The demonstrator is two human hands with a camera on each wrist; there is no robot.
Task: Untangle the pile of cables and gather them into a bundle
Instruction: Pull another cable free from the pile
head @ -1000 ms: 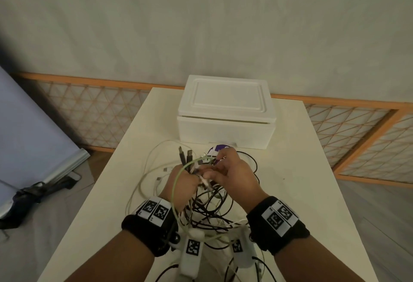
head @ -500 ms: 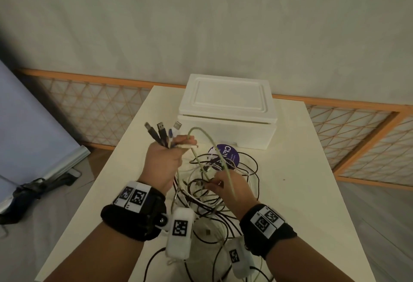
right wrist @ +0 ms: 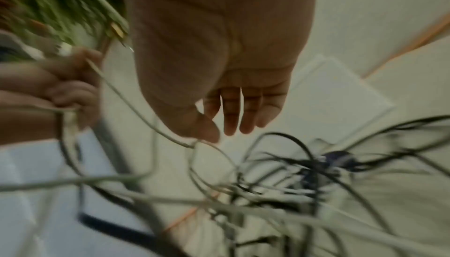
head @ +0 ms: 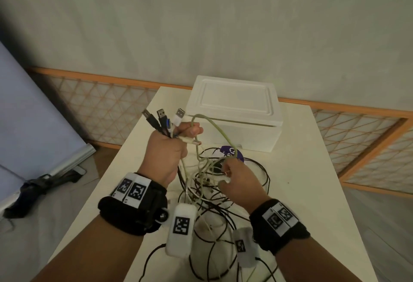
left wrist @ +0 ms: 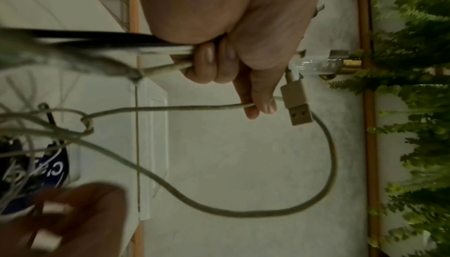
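My left hand (head: 172, 147) is raised above the table and grips a bunch of cable ends; several USB plugs (head: 162, 115) stick up out of the fist. A pale grey-green cable (head: 220, 129) arcs from that fist down into the tangle of black and white cables (head: 212, 194) on the table. In the left wrist view the fingers (left wrist: 219, 61) curl round the cables, and a white USB plug (left wrist: 295, 105) hangs beside the thumb. My right hand (head: 239, 179) hovers over the tangle with straight fingers (right wrist: 233, 111), its thumb by a cable loop (right wrist: 194, 143).
A white foam box (head: 232, 111) stands at the back of the cream table (head: 301, 181). A purple round label (head: 230, 151) lies under the cables. A folded screen (head: 33, 114) leans on the floor to the left. An orange lattice rail (head: 357, 129) runs behind.
My left hand has lifted away from the pile, up and to the left, taking the plug ends with it. My right hand has dropped back onto the tangle.
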